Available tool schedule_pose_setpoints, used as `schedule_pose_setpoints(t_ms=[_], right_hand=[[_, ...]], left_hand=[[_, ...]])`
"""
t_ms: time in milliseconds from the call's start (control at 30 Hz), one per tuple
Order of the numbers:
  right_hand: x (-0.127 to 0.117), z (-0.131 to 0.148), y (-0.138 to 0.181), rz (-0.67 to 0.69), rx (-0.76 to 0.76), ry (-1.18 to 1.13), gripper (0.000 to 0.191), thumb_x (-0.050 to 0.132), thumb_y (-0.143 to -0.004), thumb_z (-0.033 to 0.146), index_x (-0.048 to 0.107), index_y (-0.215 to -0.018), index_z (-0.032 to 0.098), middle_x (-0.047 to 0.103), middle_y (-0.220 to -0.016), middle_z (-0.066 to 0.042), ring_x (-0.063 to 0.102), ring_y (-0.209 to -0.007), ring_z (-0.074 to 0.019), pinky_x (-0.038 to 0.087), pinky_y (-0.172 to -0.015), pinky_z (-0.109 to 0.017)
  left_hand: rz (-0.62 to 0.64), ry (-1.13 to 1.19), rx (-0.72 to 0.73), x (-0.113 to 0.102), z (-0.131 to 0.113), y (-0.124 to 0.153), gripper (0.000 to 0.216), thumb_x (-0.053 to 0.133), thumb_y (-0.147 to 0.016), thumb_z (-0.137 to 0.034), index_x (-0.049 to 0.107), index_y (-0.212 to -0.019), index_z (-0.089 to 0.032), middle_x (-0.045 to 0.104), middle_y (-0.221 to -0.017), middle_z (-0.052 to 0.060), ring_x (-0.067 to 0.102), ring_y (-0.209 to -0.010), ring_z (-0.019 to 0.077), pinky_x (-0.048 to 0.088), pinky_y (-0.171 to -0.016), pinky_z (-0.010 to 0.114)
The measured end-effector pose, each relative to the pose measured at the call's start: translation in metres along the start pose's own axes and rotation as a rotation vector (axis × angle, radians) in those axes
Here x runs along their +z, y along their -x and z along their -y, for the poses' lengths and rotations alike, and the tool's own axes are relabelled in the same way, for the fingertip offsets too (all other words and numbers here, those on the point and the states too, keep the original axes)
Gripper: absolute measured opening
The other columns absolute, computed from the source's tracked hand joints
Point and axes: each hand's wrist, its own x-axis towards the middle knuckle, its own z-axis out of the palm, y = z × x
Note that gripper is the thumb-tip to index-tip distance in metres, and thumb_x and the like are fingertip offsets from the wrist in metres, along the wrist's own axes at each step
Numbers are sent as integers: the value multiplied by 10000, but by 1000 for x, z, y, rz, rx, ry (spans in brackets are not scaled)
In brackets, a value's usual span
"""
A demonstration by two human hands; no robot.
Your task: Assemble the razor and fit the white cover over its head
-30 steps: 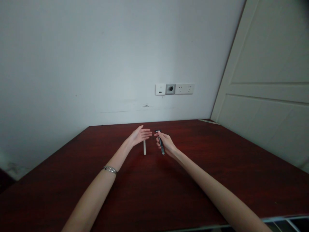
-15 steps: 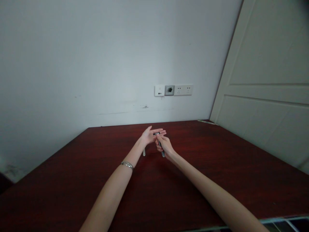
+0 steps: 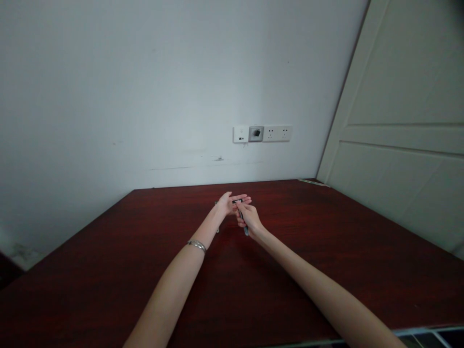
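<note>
My right hand (image 3: pixel 249 218) is closed round the handle of a small razor-like tool (image 3: pixel 246 231) with a dark grip. Its narrow head (image 3: pixel 237 201), dark with a bright strip, lies across the fingers of my left hand (image 3: pixel 228 203). That hand is open, palm up, fingers stretched out to the right. Under the left wrist a thin, pale strip-like object (image 3: pixel 217 230) lies on the table, mostly hidden by the forearm. A silver bracelet (image 3: pixel 197 245) circles my left forearm.
Both arms reach over a dark red wooden table (image 3: pixel 108 261). A white wall with socket plates (image 3: pixel 277 133) stands behind it, and a pale panelled door (image 3: pixel 402 130) on the right. A light strip (image 3: pixel 313 182) lies at the table's far right corner.
My left hand and forearm have shifted slightly right, covering more of the pale strip's lower end. The right hand keeps its hold on the tool, and the view has tilted a little.
</note>
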Motion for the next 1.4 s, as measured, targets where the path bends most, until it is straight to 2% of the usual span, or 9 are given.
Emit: schedule_pose_setpoints(t_ms=[233, 567, 767, 1000, 1200, 1400], right_hand=[[-1, -1, -3, -34, 31, 25, 314, 612, -712, 432, 513, -637, 145, 430, -444, 62, 298, -287, -10, 166, -268, -130], [-3, -5, -8, -62, 46, 68, 294, 572, -753, 399, 514, -640, 134, 442, -429, 58, 298, -271, -13, 164, -260, -133], [-4, -4, -8, -85, 57, 79, 283, 557, -766, 388, 515, -648, 135, 436, -430, 57, 289, -271, -15, 163, -264, -138], [-3, 1, -5, -6, -50, 9, 313, 602, -714, 446, 526, -687, 143, 424, -449, 68, 281, -289, -12, 157, -280, -145], [-7, 13, -4, 38, -151, -74, 386, 642, -660, 505, 507, -636, 145, 424, -473, 62, 256, -309, -1, 140, -294, -151], [-13, 16, -8, 11, -159, -86, 397, 641, -663, 513, 576, -741, 130, 425, -469, 66, 250, -315, -8, 136, -297, -154]], left_hand=[[-8, -59, 24, 3, 5, 1, 572, 147, -902, -324, 408, -1259, 39, 564, -1162, 234, 616, -970, 228, 464, -828, 318], [8, 48, 2, 0, 9, -2, 541, 214, -888, -297, 416, -1256, 45, 598, -1104, 239, 642, -901, 235, 478, -750, 289], [3, 68, 15, -2, 10, -2, 520, 280, -846, -249, 412, -1261, 36, 608, -1096, 225, 632, -916, 243, 466, -770, 306], [27, 62, 70, -9, 11, -1, 507, 303, -834, -257, 453, -1218, 38, 641, -1008, 217, 631, -849, 248, 458, -750, 328], [-156, 29, 183, -20, 3, -8, 421, 292, -846, -249, 574, -1024, 8, 666, -765, 173, 619, -662, 200, 477, -612, 288], [-343, -129, 361, -29, 3, -11, 352, 339, -836, -260, 621, -768, -61, 628, -584, 123, 584, -523, 154, 465, -573, 263]])
